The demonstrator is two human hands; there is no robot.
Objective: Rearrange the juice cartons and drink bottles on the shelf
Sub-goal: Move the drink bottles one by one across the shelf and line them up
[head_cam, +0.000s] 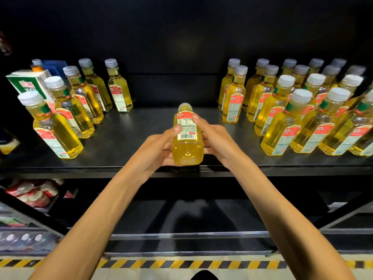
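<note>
Far left, a juice carton [26, 83] stands behind the left bottles [58, 136]. In the middle, left grip [159, 146] & right grip [218, 140] both curl round the held bottle [187, 138], tipped w/ cap pointing away, over the shelf [141, 126] front. The right bottles [282, 126] stand in rows.

Yellow-drink bottle [187, 138] held tilted, base toward the camera, above the shelf [141, 126], between the upright left bottle rows [84, 102] and right bottle rows [282, 110], with a green-white juice carton [26, 83] standing far left.
</note>
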